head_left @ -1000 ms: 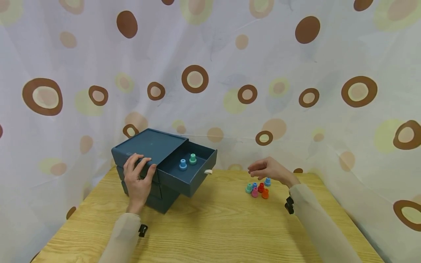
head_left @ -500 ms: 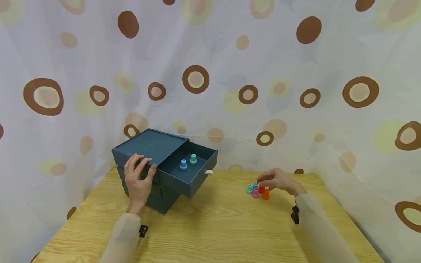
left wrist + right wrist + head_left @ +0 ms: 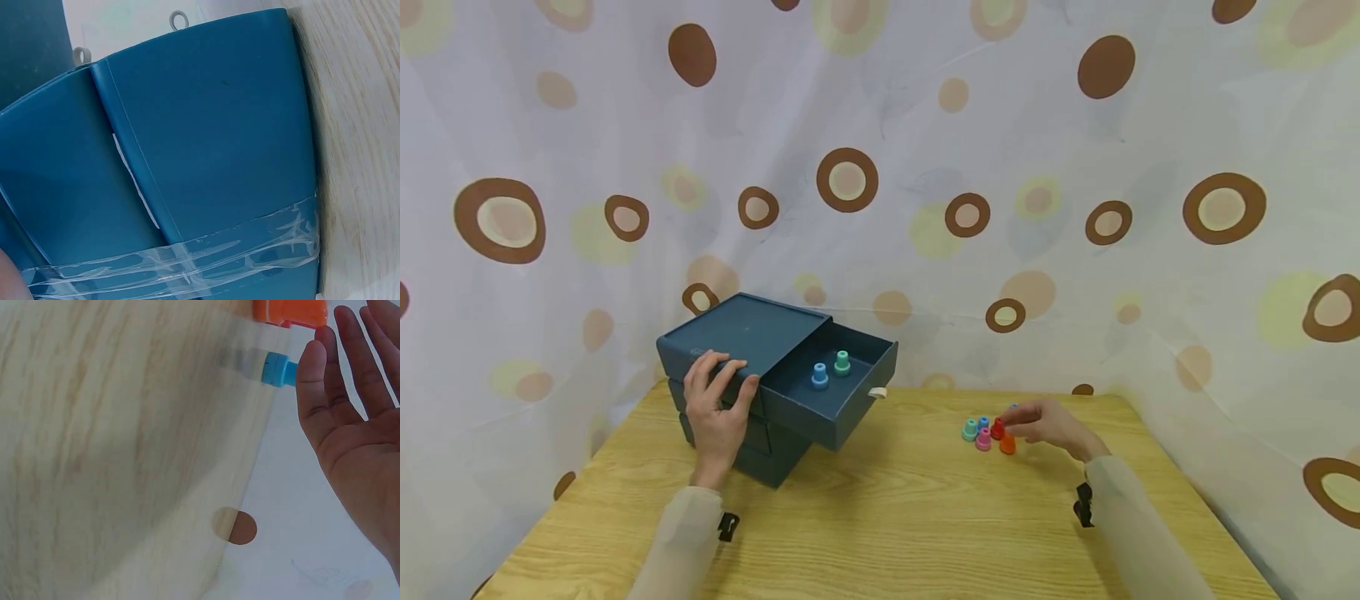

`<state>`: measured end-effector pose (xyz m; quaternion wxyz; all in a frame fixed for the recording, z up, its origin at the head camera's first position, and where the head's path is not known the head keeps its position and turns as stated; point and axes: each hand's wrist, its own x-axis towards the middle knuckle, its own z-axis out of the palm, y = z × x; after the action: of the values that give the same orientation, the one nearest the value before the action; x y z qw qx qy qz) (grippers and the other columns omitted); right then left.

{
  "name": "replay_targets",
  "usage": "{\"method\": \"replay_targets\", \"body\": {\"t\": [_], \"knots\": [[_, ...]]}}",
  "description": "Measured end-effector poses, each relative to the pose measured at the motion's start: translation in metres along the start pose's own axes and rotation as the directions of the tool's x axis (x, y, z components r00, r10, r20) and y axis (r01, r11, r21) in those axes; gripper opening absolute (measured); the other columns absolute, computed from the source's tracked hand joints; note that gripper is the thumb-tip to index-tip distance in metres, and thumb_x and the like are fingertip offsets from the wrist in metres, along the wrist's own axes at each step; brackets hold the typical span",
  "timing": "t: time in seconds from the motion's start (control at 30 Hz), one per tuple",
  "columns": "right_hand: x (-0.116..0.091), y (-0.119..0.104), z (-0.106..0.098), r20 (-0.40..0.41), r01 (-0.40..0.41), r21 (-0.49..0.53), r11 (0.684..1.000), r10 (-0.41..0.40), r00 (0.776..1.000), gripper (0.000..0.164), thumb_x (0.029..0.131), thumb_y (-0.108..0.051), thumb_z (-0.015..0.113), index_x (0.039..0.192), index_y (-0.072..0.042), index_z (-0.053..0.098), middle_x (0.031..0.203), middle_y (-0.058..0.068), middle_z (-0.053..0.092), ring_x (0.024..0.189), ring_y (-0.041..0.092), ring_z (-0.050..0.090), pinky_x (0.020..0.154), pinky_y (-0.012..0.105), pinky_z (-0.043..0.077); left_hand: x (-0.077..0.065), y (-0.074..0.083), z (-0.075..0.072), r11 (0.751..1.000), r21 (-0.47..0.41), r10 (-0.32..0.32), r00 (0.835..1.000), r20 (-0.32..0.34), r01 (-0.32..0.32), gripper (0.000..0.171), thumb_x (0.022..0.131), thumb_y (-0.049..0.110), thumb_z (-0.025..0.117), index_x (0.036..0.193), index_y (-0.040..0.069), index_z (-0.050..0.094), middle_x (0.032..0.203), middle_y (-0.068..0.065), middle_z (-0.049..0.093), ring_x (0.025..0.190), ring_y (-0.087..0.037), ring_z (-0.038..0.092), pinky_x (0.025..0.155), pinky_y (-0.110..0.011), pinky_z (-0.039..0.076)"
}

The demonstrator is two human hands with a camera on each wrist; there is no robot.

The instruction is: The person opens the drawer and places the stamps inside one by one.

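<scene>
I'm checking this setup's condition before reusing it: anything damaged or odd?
Wrinkled clear tape runs across the side of the stacked blue drawer boxes; it looks odd, perhaps a makeshift join. Nothing looks spilled.

Extends left arm (image 3: 666, 546) and right arm (image 3: 1142, 517) forward, covered to near the wrists by 2 pale sleeves. Holds the left hand (image 3: 713, 417) up, nearly in line with its forearm, back facing the head camera, with fingers spread and bent at the knuckles and thumb well apart to the right. Slants the right arm inward, bending the wrist to aim the right hand (image 3: 1048, 423) leftward (palm visible in the right wrist view), with thumb and fingers gently bent and gaps between some fingers.
</scene>
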<state>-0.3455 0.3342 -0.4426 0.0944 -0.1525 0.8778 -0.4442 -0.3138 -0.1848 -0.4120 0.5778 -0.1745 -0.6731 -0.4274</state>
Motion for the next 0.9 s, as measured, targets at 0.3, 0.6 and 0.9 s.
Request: {"method": "replay_targets", "body": {"t": [0.3,0.6,0.9], "knots": [[-0.004,0.011,0.002,0.011,0.025,0.001,1.0,-0.025,1.0,0.04,0.093,-0.017,0.067,0.126,0.005,0.062,0.122,0.023,0.066,0.104,0.024,0.066,0.083,0.04,0.058,0.0,-0.002,0.002,1.0,-0.016,0.009,1.0,0.0,-0.009,0.039,0.09,0.044,0.068,0.103,0.009,0.076,0.118,-0.02,0.063,0.13,-0.04,0.046,0.115,-0.055,0.027],[-0.002,0.019,0.006,0.047,0.02,0.044,0.999,-0.022,0.999,0.036,0.091,-0.008,0.067,0.124,0.007,0.063,0.121,0.025,0.065,0.094,0.023,0.066,0.074,0.035,0.059,-0.001,-0.003,-0.001,1.0,-0.001,-0.006,1.0,0.008,0.006,0.04,0.089,0.045,0.068,0.103,0.008,0.076,0.119,-0.02,0.062,0.131,-0.038,0.045,0.115,-0.055,0.026],[-0.002,0.023,0.01,0.069,0.004,0.034,0.999,-0.006,0.998,0.038,0.09,-0.007,0.068,0.124,0.008,0.062,0.118,0.023,0.067,0.093,0.018,0.064,0.074,0.031,0.059,-0.002,-0.003,-0.001,1.0,0.012,-0.022,0.999,0.023,0.022,0.039,0.089,0.044,0.069,0.103,0.008,0.075,0.12,-0.021,0.061,0.132,-0.036,0.044,0.115,-0.056,0.026]]}}
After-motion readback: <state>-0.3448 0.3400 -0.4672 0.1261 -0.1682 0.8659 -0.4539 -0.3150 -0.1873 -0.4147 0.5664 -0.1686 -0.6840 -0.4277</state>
